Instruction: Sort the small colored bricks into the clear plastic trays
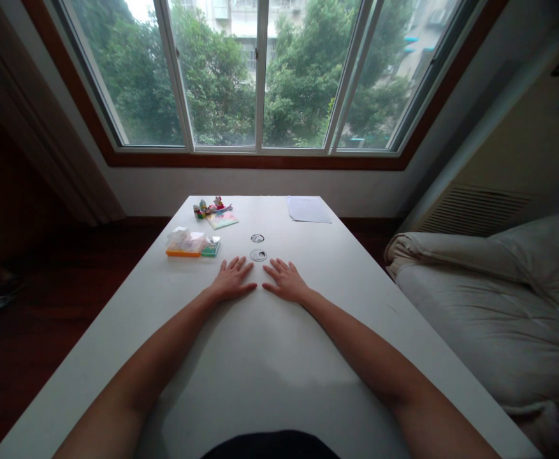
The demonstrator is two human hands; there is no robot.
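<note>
Both arms reach forward over a white table (279, 338). My left hand (232, 279) lies flat on it, palm down, fingers spread, holding nothing. Mirroring it, my right hand (285, 280) also rests flat with its fingers apart and nothing in them. A narrow gap separates the two thumbs. Just beyond the fingertips is a round flat piece with dark line markings (259, 255). Behind that lies a second, similar round piece (257, 238). What they are made of I cannot tell.
Left of my left hand stand an orange-based box (182, 252) with clear plastic on top and a green box (211, 247). Small colourful figures (203, 209) and a pastel card (222, 220) sit farther back. White paper sheets (308, 209) lie at far right. A sofa (489, 306) flanks the table.
</note>
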